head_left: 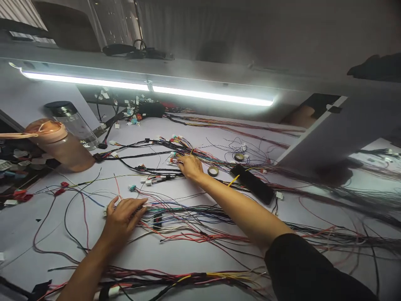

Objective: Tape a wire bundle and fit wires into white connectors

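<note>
My left hand (pixel 121 215) lies low over the wires with its fingers apart. Its fingertips are beside a small white connector (pixel 148 206) at the end of a bundle of thin coloured wires (pixel 194 212). Further back, my right hand (pixel 190 166) has its fingers closed at a cluster of small wire connectors (pixel 172 159), white, orange and blue. Those fingers seem to pinch one connector, though the hand partly hides it. A black-wrapped wire harness (pixel 134 145) runs left from there. A teal connector (pixel 133 188) lies between both hands.
A tape roll (pixel 213 171) and a black phone (pixel 253 184) lie right of my right hand. Two bottles, one peach (pixel 67 146) and one clear (pixel 78 127), stand at left. Red-and-black wires (pixel 150 276) cross the front. A white panel (pixel 322 125) rises at right.
</note>
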`<state>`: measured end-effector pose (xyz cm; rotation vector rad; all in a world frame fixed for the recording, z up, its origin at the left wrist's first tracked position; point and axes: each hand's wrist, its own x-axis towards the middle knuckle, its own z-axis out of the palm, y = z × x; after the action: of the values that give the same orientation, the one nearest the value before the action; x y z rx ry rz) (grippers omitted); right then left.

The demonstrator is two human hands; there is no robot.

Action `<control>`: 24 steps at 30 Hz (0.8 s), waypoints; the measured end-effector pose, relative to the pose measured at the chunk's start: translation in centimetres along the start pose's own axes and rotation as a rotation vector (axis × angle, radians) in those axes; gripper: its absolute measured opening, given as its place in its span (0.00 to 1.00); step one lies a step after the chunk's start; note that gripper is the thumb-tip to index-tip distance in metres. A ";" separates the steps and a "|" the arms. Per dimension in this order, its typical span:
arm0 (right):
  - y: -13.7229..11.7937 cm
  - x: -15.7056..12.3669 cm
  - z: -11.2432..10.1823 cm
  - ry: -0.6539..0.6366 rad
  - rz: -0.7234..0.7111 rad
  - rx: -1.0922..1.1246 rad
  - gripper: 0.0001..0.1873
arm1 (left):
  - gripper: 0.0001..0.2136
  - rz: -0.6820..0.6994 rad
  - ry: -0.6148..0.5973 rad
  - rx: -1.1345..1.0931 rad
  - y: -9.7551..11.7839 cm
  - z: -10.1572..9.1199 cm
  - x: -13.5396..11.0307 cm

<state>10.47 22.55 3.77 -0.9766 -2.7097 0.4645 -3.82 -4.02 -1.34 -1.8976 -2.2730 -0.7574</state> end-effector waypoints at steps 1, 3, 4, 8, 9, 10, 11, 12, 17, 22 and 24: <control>-0.2 0.5 0.3 -0.010 -0.003 -0.017 0.15 | 0.12 0.003 0.012 -0.010 0.1 -0.1 0.0; -0.4 1.4 0.7 -0.027 -0.006 -0.041 0.14 | 0.12 0.000 0.041 -0.036 0.5 -0.2 0.1; -0.4 1.7 0.9 -0.033 -0.006 -0.045 0.13 | 0.12 -0.006 0.057 -0.049 0.7 -0.2 0.2; 0.1 2.4 0.9 -0.029 0.026 -0.033 0.14 | 0.13 -0.059 0.074 -0.103 1.3 -0.4 0.4; 0.2 2.3 0.8 -0.023 0.031 -0.029 0.15 | 0.13 -0.083 0.069 -0.116 1.4 -0.5 0.4; 0.2 2.2 0.7 -0.014 0.029 -0.026 0.15 | 0.14 -0.107 0.064 -0.131 1.5 -0.6 0.5; 0.1 1.9 0.7 -0.007 0.019 -0.024 0.16 | 0.15 -0.131 0.059 -0.148 1.6 -0.6 0.6; -0.1 1.4 0.7 0.002 -0.007 -0.017 0.17 | 0.16 -0.152 0.054 -0.166 1.6 -0.7 0.6; -2.1 -2.5 1.1 -0.015 -0.358 0.178 0.15 | 0.17 -0.257 0.041 -0.270 1.8 -0.9 0.8; -4.4 -6.6 1.5 -0.162 -0.493 0.267 0.21 | 0.17 -0.287 0.056 -0.304 1.9 -1.0 0.7; -4.9 -7.3 1.7 -0.220 -0.443 0.278 0.22 | 0.18 -0.292 0.064 -0.306 2.0 -1.0 0.7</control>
<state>12.60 13.83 3.27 -0.2530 -2.8272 0.8636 -2.36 -3.66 0.43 -1.6289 -2.5474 -1.2475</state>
